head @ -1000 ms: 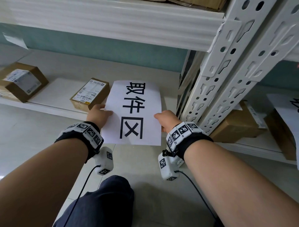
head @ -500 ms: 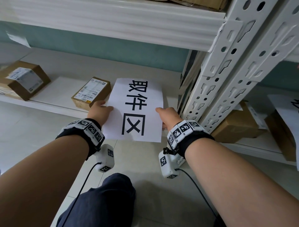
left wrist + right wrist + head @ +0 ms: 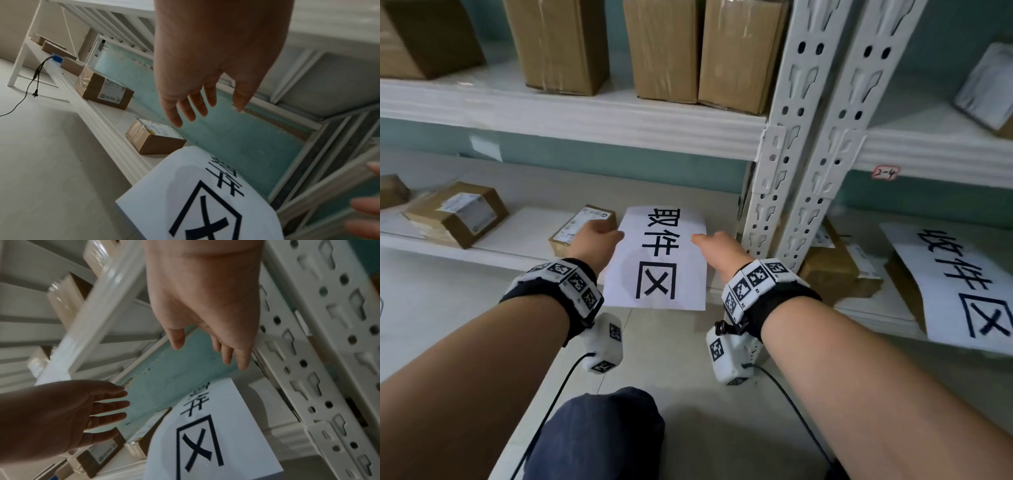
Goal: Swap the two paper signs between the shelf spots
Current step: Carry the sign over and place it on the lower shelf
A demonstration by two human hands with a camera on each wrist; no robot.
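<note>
Both hands hover with fingers spread and straight, holding nothing. The left hand [image 3: 594, 236] sits just off the left edge of a white paper sign [image 3: 659, 260]; in the left wrist view its fingers [image 3: 186, 107] hang loose and apart above the sheet, touching nothing. The right hand [image 3: 717, 248] mirrors it at the sign's right edge — its fingers [image 3: 234, 353] also extended and free of the paper. Both forearms reach forward and slightly inward, palms facing each other across the sheet.

The sign lies on the lower shelf [image 3: 517, 240], its near end hanging over the shelf's front lip. Its long axis runs front to back, with three large black characters reading from the far end toward the person. A small cardboard box [image 3: 571, 229] sits just left of it; a white perforated upright [image 3: 774, 192] stands to its right.

Beyond that upright, in the next bay, a second paper sign [image 3: 959, 287] rests tilted over brown boxes — long axis also front to back.
</note>
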